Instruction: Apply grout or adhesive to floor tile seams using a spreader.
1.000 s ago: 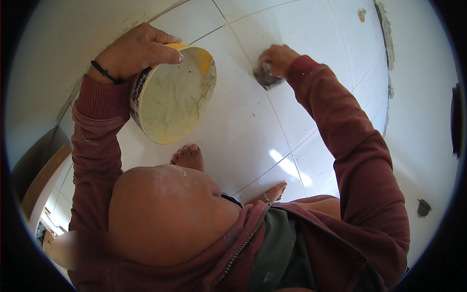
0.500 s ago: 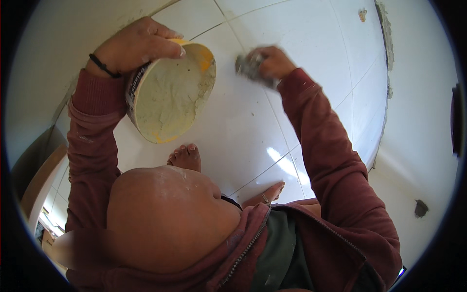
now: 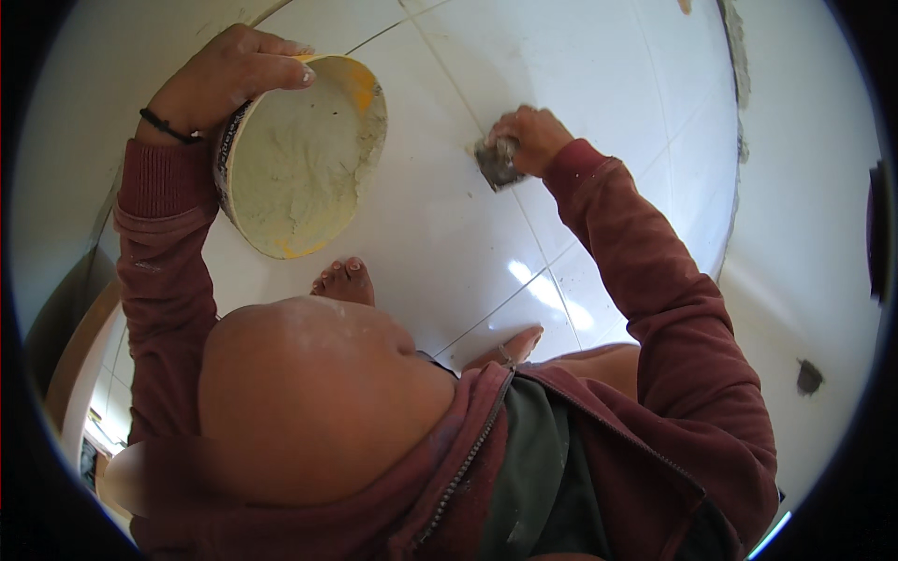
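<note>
My left hand (image 3: 245, 75) grips the far left rim of a round bucket (image 3: 372, 140) and holds it tilted, so its mouth faces me. Pale greenish-grey paste (image 3: 304, 168) coats the inside, with yellow plastic showing near the rim. On the right, my right hand (image 3: 535, 138) is closed around a small, dirty putty knife (image 3: 499, 166) with a squarish blade. Its handle is mostly hidden by my fingers. The knife is to the right of the bucket, apart from it, above the white tiles.
White floor tiles (image 3: 449, 234) with thin joints lie below. My bare feet (image 3: 344, 280) and bent knee (image 3: 304, 365) are near the bucket. A white wall with a rough, broken lower edge (image 3: 739, 84) runs along the right. Its surface has a dark hole (image 3: 809, 377).
The bucket and my left hand have shifted slightly left and up in the picture. My right hand has moved a little right and down with the putty knife, whose blade has turned downward.
</note>
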